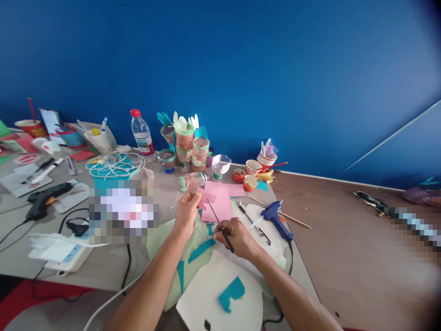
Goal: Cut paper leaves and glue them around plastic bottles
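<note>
My left hand [186,212] pinches a small piece of pink paper [206,196] between thumb and fingers. In my right hand [237,236] is a pair of dark scissors [225,236], its fingers closed round the handles and its blades pointing up and left at the pink piece. Whether the blades touch the paper I cannot tell. Larger pink sheets [225,202] lie flat just behind. Teal paper scraps [200,250] are strewn below the hands on pale green paper [165,239]. Closer to me, another teal scrap [232,293] rests on white paper [206,301].
A blue glue gun [274,214], a black pen [253,223] and a wooden stick [296,219] lie to the right. Decorated cups [184,142] and a bottle [142,135] stand along the blue wall. At left are a power strip [70,259] and a black glue gun [43,200].
</note>
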{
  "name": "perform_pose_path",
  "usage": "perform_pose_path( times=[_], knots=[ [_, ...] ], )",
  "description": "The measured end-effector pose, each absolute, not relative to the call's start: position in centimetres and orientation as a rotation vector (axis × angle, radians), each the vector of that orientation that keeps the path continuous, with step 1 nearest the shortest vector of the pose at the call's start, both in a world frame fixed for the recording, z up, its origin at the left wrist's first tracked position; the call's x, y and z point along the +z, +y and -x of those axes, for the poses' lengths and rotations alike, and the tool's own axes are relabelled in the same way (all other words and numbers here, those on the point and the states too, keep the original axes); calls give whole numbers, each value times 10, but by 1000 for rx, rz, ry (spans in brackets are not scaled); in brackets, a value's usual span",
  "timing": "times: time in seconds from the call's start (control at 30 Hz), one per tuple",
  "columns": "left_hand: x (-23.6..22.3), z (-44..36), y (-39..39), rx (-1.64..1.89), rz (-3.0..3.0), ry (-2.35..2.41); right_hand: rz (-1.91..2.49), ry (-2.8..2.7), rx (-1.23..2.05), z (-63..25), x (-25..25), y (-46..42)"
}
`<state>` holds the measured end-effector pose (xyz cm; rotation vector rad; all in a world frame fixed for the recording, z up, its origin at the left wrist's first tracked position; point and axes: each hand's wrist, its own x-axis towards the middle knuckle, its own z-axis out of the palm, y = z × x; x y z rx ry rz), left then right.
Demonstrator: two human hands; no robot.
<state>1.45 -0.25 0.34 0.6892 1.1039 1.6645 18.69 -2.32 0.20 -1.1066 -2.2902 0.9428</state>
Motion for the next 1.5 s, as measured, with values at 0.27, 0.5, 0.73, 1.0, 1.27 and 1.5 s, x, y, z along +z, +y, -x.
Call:
perform_pose_path(
  times=[0.27,0.5,0.73,1.0,1.27,1.5],
  knots=[
    [-1,-13,-1,1651,-720,1110,1156,-2321,868,-186,3,-24],
    [-2,-13,-1,1682,-720,1122,1156,-2278,935,-186,3,-22],
    [-1,-12,1,1692,-772,1152,1148,-2256,975,-187,4,-22],
    [-7,-12,0,1651,-808,1237,1130,-2216,1042,-186,8,-22],
    [1,-15,-4,1611,-899,1276,1113,-2170,1133,-187,8,-22],
    [0,-17,-5,1596,-926,1226,1104,-2161,1143,-188,6,-21]
  ],
)
